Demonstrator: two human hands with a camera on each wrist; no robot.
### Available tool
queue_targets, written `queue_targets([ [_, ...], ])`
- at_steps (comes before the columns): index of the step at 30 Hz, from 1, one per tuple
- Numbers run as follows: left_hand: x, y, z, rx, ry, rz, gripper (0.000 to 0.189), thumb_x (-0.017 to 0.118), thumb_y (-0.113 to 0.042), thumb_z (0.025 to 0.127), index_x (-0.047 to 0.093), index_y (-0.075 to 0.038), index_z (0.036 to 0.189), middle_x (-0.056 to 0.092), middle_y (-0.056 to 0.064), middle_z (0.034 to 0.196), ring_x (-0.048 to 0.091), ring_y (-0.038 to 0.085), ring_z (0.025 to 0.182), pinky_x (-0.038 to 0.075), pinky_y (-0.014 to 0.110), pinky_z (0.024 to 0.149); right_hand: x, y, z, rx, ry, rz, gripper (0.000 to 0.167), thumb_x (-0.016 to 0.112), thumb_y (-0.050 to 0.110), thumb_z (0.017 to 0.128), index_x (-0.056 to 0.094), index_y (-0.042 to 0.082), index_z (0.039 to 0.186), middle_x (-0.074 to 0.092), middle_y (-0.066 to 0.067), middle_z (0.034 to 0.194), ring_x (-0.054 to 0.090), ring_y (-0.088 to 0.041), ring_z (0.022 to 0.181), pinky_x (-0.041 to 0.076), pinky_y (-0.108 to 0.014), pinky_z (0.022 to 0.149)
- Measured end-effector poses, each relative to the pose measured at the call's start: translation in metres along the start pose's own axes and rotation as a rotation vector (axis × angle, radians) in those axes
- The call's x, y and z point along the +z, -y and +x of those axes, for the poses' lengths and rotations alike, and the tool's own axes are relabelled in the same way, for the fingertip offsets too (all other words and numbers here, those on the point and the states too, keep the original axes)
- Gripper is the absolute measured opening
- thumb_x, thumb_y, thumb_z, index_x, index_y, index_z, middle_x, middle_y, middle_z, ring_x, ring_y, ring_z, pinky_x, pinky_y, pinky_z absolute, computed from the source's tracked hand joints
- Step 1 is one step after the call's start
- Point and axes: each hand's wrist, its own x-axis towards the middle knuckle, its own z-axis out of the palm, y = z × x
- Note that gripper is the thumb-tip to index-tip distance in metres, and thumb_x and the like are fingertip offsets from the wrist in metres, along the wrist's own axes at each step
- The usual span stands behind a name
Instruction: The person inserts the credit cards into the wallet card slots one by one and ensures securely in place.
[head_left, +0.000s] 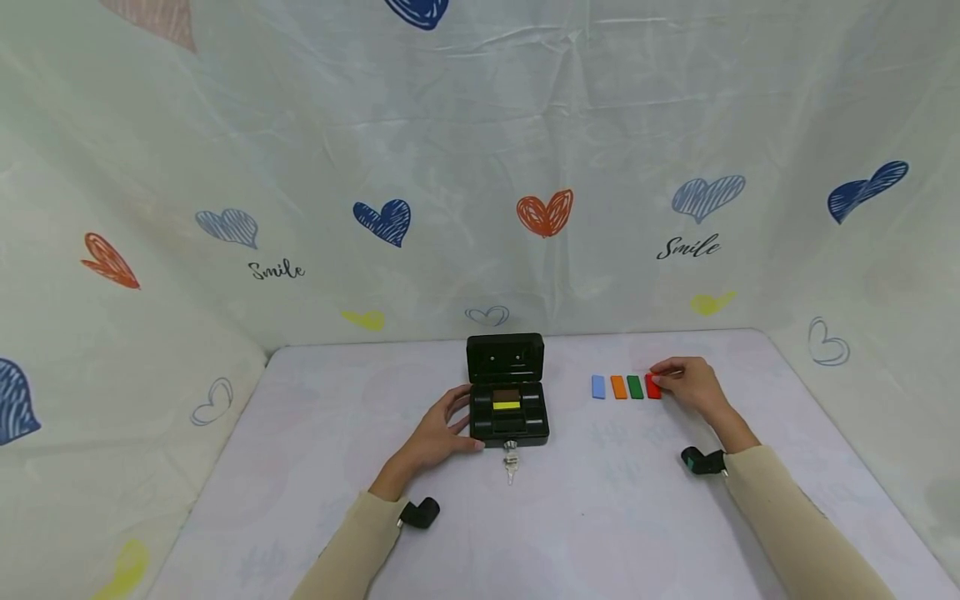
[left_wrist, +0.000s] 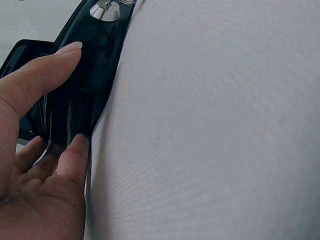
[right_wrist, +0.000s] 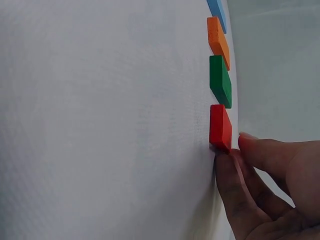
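A small black cash box [head_left: 509, 425] stands on the table with its lid [head_left: 505, 358] raised. My left hand [head_left: 437, 432] holds its left side, the thumb against the front in the left wrist view and the other fingers at the side. Keys [head_left: 512, 467] hang from the front lock. Inside, a yellow block [head_left: 506, 405] and a brown block [head_left: 506, 395] lie in a middle compartment. My right hand [head_left: 692, 385] touches the end of a red block [right_wrist: 220, 127] with its fingertips; the thumb [right_wrist: 255, 142] stays slightly apart from it in the right wrist view.
Left of the red block, a green block [head_left: 635, 387], an orange block [head_left: 618, 387] and a light blue block [head_left: 597, 387] lie in a row on the white table [head_left: 585, 517]. A white curtain [head_left: 450, 275] printed with hearts hangs behind and at both sides.
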Motion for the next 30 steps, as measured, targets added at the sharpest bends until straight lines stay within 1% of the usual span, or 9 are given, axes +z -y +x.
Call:
queue_targets([
  [7, 0.000, 0.002, -0.001, 0.001, 0.001, -0.006, 0.101, 0.088, 0.010, 0.077, 0.036, -0.007, 0.162, 0.038, 0.021, 0.166, 0.036, 0.040, 0.155, 0.046, 0.043, 0.118, 0.001, 0.005, -0.003, -0.013, -0.016, -0.008, 0.021, 0.070, 0.001, 0.098, 0.072, -0.012, 0.115, 0.071, -0.031, 0.116, 0.068, -0.042, 0.100, 0.064, -0.035, 0.079],
  [11, 0.000, 0.003, -0.001, 0.007, 0.005, -0.010, 0.101, 0.088, 0.010, 0.077, 0.036, -0.006, 0.162, 0.038, 0.022, 0.166, 0.036, 0.040, 0.155, 0.046, 0.043, 0.118, 0.001, 0.012, -0.007, -0.060, -0.062, -0.006, 0.021, 0.066, -0.002, 0.099, 0.072, -0.012, 0.116, 0.071, -0.032, 0.118, 0.069, -0.044, 0.101, 0.067, -0.041, 0.082],
  [13, 0.000, 0.003, -0.001, 0.004, 0.003, -0.008, 0.101, 0.089, 0.010, 0.077, 0.036, -0.007, 0.162, 0.038, 0.022, 0.166, 0.036, 0.040, 0.155, 0.047, 0.043, 0.118, 0.000, 0.019, -0.010, -0.087, -0.081, -0.001, 0.021, 0.065, -0.002, 0.099, 0.072, -0.012, 0.116, 0.071, -0.032, 0.117, 0.069, -0.045, 0.102, 0.067, -0.039, 0.081],
  [17, 0.000, 0.003, -0.001, 0.000, -0.001, -0.008, 0.102, 0.089, 0.009, 0.077, 0.036, -0.007, 0.162, 0.037, 0.022, 0.166, 0.036, 0.040, 0.155, 0.046, 0.043, 0.118, 0.001, 0.036, -0.016, -0.138, -0.099, 0.012, 0.020, 0.068, -0.002, 0.099, 0.073, -0.011, 0.116, 0.073, -0.030, 0.116, 0.069, -0.047, 0.104, 0.064, -0.026, 0.075],
  [19, -0.001, 0.004, 0.000, 0.001, -0.001, -0.004, 0.102, 0.089, 0.009, 0.077, 0.036, -0.007, 0.162, 0.037, 0.022, 0.166, 0.036, 0.041, 0.155, 0.046, 0.043, 0.118, 0.002, 0.044, -0.018, -0.157, -0.096, 0.022, 0.019, 0.069, -0.002, 0.099, 0.073, -0.011, 0.116, 0.073, -0.029, 0.115, 0.069, -0.047, 0.105, 0.063, -0.022, 0.073],
  [21, -0.001, 0.004, 0.000, 0.001, -0.001, -0.002, 0.102, 0.089, 0.009, 0.077, 0.036, -0.008, 0.162, 0.037, 0.022, 0.166, 0.036, 0.041, 0.155, 0.046, 0.043, 0.118, 0.004, 0.053, -0.021, -0.173, -0.088, 0.034, 0.019, 0.069, -0.002, 0.099, 0.073, -0.010, 0.115, 0.074, -0.028, 0.114, 0.070, -0.047, 0.106, 0.062, -0.021, 0.073],
  [24, -0.001, 0.004, 0.001, 0.001, -0.001, 0.000, 0.102, 0.089, 0.009, 0.077, 0.036, -0.008, 0.162, 0.037, 0.022, 0.167, 0.036, 0.041, 0.155, 0.046, 0.043, 0.119, 0.008, 0.064, -0.024, -0.192, -0.068, 0.050, 0.018, 0.070, -0.001, 0.099, 0.074, -0.010, 0.114, 0.075, -0.027, 0.112, 0.071, -0.046, 0.105, 0.062, -0.022, 0.070],
  [28, 0.000, 0.002, 0.001, 0.001, -0.002, 0.000, 0.102, 0.089, 0.009, 0.077, 0.036, -0.008, 0.162, 0.037, 0.021, 0.167, 0.036, 0.040, 0.155, 0.046, 0.043, 0.119, 0.016, 0.076, -0.025, -0.216, -0.033, 0.065, 0.017, 0.071, -0.003, 0.098, 0.074, -0.009, 0.113, 0.075, -0.026, 0.112, 0.072, -0.044, 0.103, 0.061, -0.024, 0.069],
  [30, 0.000, 0.001, 0.002, 0.000, -0.003, 0.003, 0.101, 0.089, 0.009, 0.077, 0.036, -0.008, 0.162, 0.037, 0.021, 0.167, 0.036, 0.040, 0.155, 0.046, 0.043, 0.119, 0.021, 0.080, -0.026, -0.222, -0.021, 0.071, 0.017, 0.071, -0.004, 0.097, 0.075, -0.009, 0.112, 0.075, -0.025, 0.112, 0.072, -0.042, 0.103, 0.060, -0.022, 0.070],
])
